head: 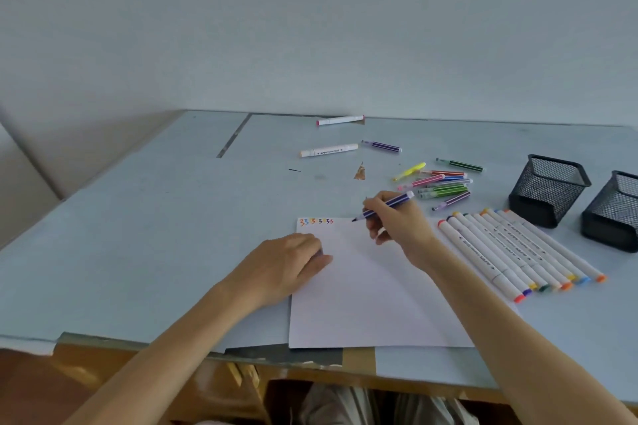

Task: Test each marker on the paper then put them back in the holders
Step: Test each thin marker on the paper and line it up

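A white sheet of paper (366,300) lies near the table's front edge, with several small coloured squiggles (316,221) along its top left. My right hand (397,222) grips an uncapped dark blue striped marker (386,205), its tip just above the paper's top edge. My left hand (293,264) rests on the paper's left edge, fingers curled; something dark shows at its fingertips and I cannot tell what. Two black mesh holders (549,190) (614,210) stand at the right. A row of several thick white markers (518,252) lies beside the paper. Thin striped markers (445,185) lie in a heap behind my right hand.
Two thick white markers (340,120) (328,150) and a purple striped marker (381,145) lie farther back on the light blue table (155,217). A green striped marker (459,164) lies apart. A torn brown patch (360,172) marks the table top. The wall stands close behind.
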